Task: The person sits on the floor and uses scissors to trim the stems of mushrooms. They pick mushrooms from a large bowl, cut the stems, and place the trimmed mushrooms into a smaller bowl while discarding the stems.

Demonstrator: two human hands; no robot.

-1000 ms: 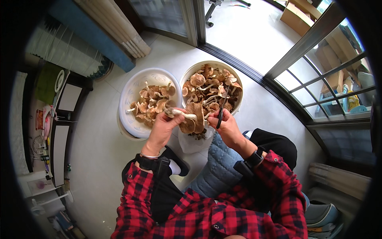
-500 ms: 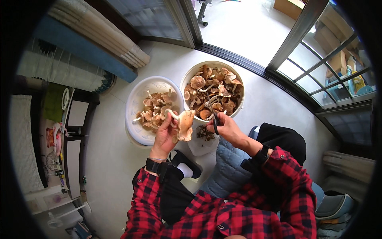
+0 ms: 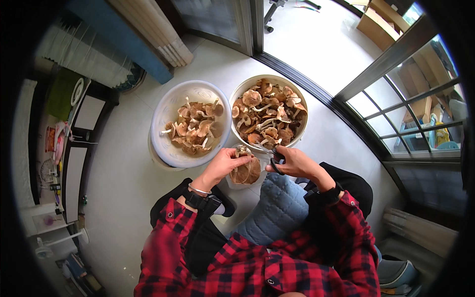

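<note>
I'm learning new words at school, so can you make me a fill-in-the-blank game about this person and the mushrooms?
1. The left hand holds a brown ____ by its cap.
2. The right hand holds a pair of ____ with dark handles.
3. The mushrooms on the floor fill ____ round containers, the white basin and the bucket.
4. The sleeves are checked red and ____.

Missing words: mushroom, scissors, two, black

Glossy white plastic basin (image 3: 166,148), matt mushrooms (image 3: 195,129)

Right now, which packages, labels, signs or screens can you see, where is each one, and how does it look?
Cardboard boxes: outside the glass door, top right; brown, rectangular.
Small packet: on the dark shelf, far left; flat, orange-red.
No screens or signs show.
</note>
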